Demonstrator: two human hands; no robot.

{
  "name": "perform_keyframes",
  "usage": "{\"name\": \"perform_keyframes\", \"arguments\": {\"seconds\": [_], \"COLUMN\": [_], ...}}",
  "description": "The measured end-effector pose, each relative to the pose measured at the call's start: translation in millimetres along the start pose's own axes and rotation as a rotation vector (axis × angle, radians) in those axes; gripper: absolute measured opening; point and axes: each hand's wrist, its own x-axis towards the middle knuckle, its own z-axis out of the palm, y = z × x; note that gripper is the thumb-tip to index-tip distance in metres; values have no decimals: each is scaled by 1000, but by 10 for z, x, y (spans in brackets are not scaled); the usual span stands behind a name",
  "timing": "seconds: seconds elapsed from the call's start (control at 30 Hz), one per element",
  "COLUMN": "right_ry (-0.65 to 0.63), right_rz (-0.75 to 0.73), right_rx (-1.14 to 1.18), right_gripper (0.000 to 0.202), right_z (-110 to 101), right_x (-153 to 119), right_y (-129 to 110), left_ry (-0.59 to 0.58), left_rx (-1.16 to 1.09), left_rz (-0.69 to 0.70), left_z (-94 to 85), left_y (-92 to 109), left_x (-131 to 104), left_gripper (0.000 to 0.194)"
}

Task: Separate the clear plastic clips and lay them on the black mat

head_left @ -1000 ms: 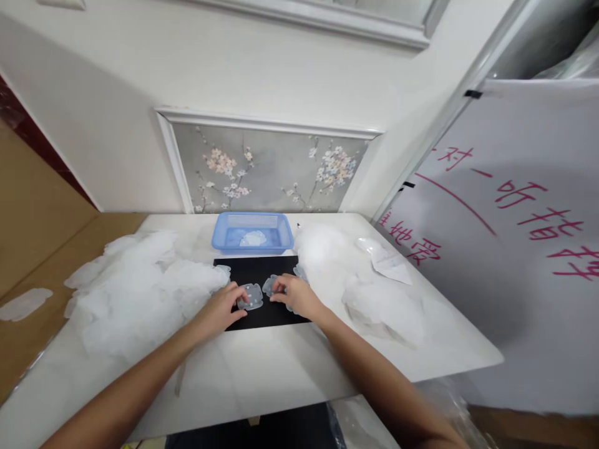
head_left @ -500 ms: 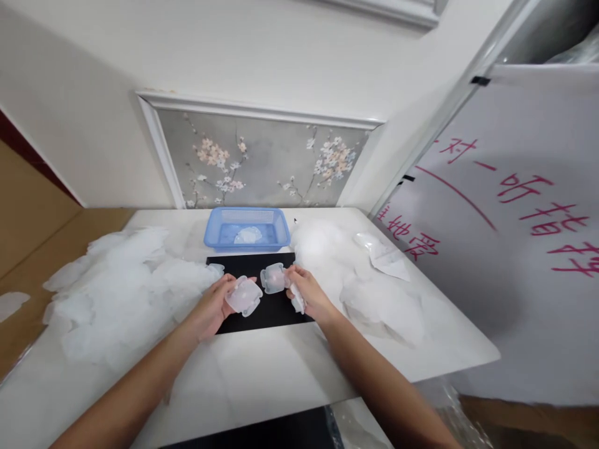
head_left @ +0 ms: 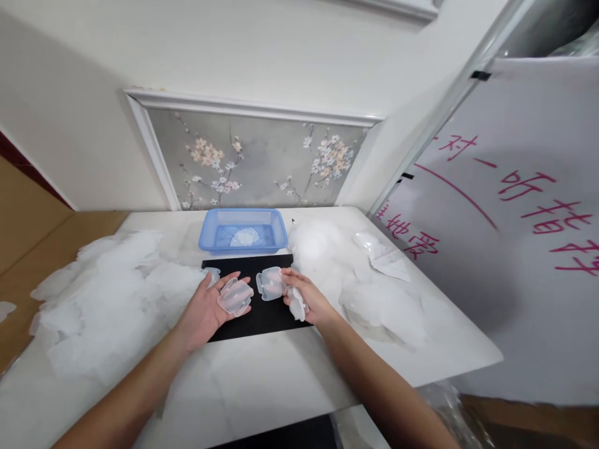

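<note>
A thin translucent plastic piece (head_left: 236, 297) with notched, rounded edges lies across the stretched fingers of my left hand (head_left: 206, 312), which is turned palm up. My right hand (head_left: 309, 296) pinches a similar translucent plastic piece (head_left: 271, 284) between thumb and fingertips. More white plastic pieces (head_left: 296, 304) are tucked under the fingers of that same hand; how many I cannot tell. Both hands are over a black mat (head_left: 262, 321), the two front pieces a short gap apart. Another clear piece (head_left: 213, 275) rests at the mat's left corner.
Behind the mat stands a blue plastic basket (head_left: 204, 240) with a few pieces inside. A large heap of translucent pieces (head_left: 107, 299) covers the table's left side. On the right are a white pile (head_left: 316, 243), a bag (head_left: 384, 305) and a smaller clear packet (head_left: 386, 257).
My left hand has turned palm up and its fingers have spread beneath the piece. The right hand's piece has tilted slightly. The view has shifted a little.
</note>
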Motion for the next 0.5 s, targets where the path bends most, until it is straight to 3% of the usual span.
{"name": "perform_keyframes", "arguments": {"seconds": [0.5], "right_ry": [-100], "right_rz": [-41], "right_rx": [-102], "right_gripper": [44], "right_z": [-58], "right_x": [38], "right_y": [147], "left_ry": [-115], "left_rx": [-46], "left_rz": [-4], "left_z": [-54], "left_y": [-53], "left_x": [-16], "left_gripper": [58]}}
